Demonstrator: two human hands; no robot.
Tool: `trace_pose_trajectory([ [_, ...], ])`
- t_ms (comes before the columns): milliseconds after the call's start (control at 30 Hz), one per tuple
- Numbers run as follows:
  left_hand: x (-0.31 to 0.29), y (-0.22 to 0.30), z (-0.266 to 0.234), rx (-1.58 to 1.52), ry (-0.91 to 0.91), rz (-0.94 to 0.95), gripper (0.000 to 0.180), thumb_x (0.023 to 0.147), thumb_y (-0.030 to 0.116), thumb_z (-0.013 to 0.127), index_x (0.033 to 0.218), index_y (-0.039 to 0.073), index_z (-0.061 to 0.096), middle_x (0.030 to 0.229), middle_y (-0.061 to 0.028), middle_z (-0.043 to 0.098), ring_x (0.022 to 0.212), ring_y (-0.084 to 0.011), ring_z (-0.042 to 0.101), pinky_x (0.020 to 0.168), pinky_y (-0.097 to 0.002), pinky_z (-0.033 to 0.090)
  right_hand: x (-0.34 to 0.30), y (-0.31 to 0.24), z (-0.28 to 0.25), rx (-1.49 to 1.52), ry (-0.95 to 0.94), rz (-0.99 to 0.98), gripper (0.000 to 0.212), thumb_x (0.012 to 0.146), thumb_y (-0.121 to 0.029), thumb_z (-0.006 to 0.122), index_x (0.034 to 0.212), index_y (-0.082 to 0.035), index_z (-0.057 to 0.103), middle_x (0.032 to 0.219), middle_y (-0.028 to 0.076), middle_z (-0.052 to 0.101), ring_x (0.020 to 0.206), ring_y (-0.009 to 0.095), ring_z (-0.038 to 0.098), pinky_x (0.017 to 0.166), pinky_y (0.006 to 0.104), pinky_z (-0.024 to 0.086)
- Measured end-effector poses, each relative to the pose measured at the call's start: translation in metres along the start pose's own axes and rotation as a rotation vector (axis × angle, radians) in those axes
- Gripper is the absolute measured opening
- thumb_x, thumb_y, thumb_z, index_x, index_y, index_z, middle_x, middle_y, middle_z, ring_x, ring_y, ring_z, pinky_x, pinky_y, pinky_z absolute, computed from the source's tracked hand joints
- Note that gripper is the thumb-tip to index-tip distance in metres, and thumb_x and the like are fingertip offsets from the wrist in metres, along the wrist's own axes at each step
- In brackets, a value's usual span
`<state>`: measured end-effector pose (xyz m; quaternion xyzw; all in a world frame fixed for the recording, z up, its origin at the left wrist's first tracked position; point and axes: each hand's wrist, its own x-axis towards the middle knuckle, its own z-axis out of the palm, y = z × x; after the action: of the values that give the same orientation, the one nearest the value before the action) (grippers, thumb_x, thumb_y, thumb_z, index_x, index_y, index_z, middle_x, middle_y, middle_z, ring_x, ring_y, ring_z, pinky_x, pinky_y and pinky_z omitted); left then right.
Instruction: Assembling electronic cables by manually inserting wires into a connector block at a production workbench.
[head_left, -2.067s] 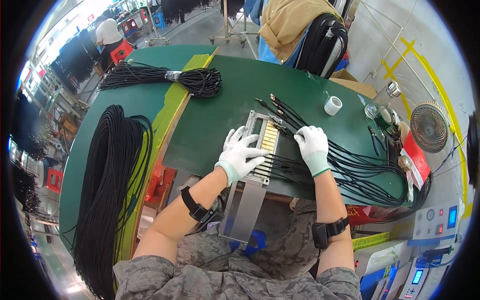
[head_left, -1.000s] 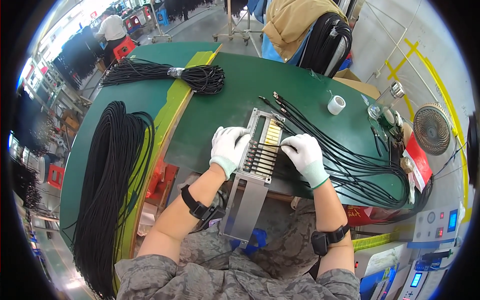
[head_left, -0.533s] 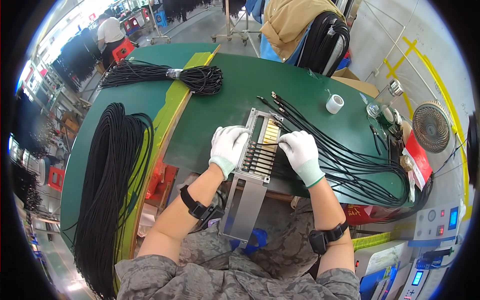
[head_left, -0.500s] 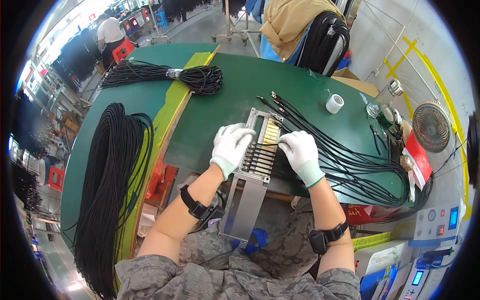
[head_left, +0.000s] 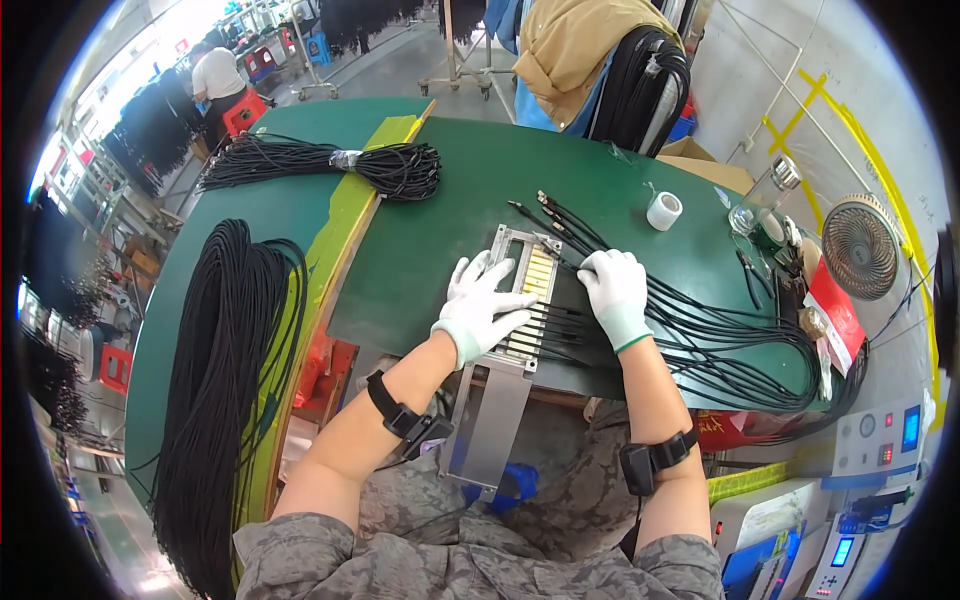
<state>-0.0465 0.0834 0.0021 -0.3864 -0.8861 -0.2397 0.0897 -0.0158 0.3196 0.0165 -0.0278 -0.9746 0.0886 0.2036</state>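
Observation:
A metal fixture (head_left: 500, 362) with a row of pale yellow slots (head_left: 540, 272) stands at the table's front edge. Several black cables (head_left: 560, 322) lie side by side in its nearer slots and run out to the right. My left hand (head_left: 478, 312), in a white glove, rests on the fixture with fingers spread, fingertips over the seated cables. My right hand (head_left: 616, 292), also gloved, is closed at the near side of a loose cable bunch (head_left: 690, 312). A black cable sticks out to the left of its pinched fingertips, which partly hide it.
A tied cable bundle (head_left: 290, 160) and a large hanging bundle (head_left: 215, 370) lie on the left, beside a yellow-green strip (head_left: 345, 215). To the right are a white tape roll (head_left: 664, 210), pliers (head_left: 752, 278), a fan (head_left: 860, 247) and a control box (head_left: 875, 440).
My left hand has opened from a pinch and spread over the seated cables. My right hand has shifted slightly up, from the fixture's edge to the loose cables.

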Motion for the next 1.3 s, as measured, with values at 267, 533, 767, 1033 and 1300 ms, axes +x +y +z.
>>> trace_pose_trajectory([
  [267, 0.007, -0.012, -0.007, -0.341, 0.249, -0.275, 0.024, 0.090, 0.029, 0.057, 0.097, 0.010, 0.070, 0.117, -0.0156, 0.062, 0.118, -0.0351, 0.049, 0.106, -0.0442, 0.033, -0.012, -0.018, -0.025, 0.431, -0.039, -0.200, 0.009, 0.076, -0.016, 0.071, 0.081, -0.009, 0.067, 0.078, 0.008, 0.066, 0.082, 0.029, 0.059, 0.073, 0.0395, 0.046],
  [533, 0.003, -0.017, -0.011, -0.672, 0.433, -0.331, 0.025, 0.090, 0.030, 0.059, 0.092, 0.007, 0.068, 0.110, -0.0144, 0.064, 0.112, -0.0327, 0.053, 0.100, -0.0401, 0.038, -0.026, -0.042, -0.043, 0.740, -0.496, -0.566, 0.013, 0.076, -0.018, 0.071, 0.085, -0.009, 0.068, 0.082, 0.008, 0.067, 0.085, 0.029, 0.060, 0.077, 0.0401, 0.046],
  [767, 0.008, -0.008, -0.007, -0.480, 0.328, -0.304, 0.024, 0.090, 0.027, 0.060, 0.090, 0.005, 0.068, 0.107, -0.0122, 0.066, 0.108, -0.0313, 0.055, 0.097, -0.0398, 0.040, -0.001, 0.000, -0.001, -0.020, 0.018, -0.045, 0.014, 0.076, -0.023, 0.071, 0.086, -0.014, 0.066, 0.088, 0.004, 0.063, 0.089, 0.028, 0.056, 0.077, 0.0388, 0.044],
  [1033, 0.005, -0.015, -0.011, -0.370, 0.315, -0.248, 0.021, 0.092, 0.022, 0.057, 0.088, 0.003, 0.066, 0.109, -0.0138, 0.065, 0.110, -0.0292, 0.054, 0.098, -0.0369, 0.040, -0.005, -0.020, -0.018, 0.191, 0.040, -0.312, 0.011, 0.076, -0.022, 0.071, 0.082, -0.015, 0.065, 0.084, 0.003, 0.061, 0.090, 0.026, 0.056, 0.075, 0.0386, 0.043],
  [1300, 0.005, -0.001, -0.014, -0.411, 0.273, 0.035, 0.014, 0.086, 0.017, 0.061, 0.082, 0.005, 0.066, 0.117, -0.0142, 0.062, 0.119, -0.0330, 0.048, 0.100, -0.0418, 0.038, -0.018, -0.064, -0.027, 0.539, -0.052, -0.294, 0.017, 0.075, -0.019, 0.073, 0.087, -0.008, 0.067, 0.082, 0.008, 0.063, 0.086, 0.030, 0.057, 0.075, 0.0404, 0.045],
])
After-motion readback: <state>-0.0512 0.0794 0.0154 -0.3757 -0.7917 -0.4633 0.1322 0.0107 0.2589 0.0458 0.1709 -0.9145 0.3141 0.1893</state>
